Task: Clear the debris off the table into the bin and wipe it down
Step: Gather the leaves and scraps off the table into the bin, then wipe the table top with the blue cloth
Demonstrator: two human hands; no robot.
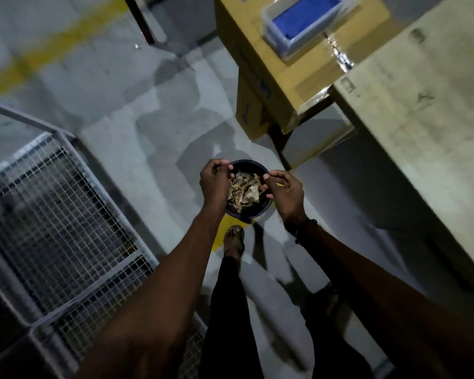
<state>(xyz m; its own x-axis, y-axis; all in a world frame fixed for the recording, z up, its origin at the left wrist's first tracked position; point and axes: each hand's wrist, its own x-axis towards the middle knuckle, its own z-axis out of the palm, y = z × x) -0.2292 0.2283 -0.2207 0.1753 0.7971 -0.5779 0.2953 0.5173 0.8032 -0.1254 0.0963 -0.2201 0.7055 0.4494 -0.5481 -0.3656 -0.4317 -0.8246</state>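
Hovering over the bin on the floor, your 2 hands, left hand and right hand, are curled; whether they pinch scraps, I cannot tell. Debris fills it; loose bits may spill. The desk beyond awaits wiping.

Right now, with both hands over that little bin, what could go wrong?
The round black bin on the grey floor already looks heaped with crumpled brown-and-white scraps, so more may spill over. The left hand and right hand hover near its rim and might tip it.
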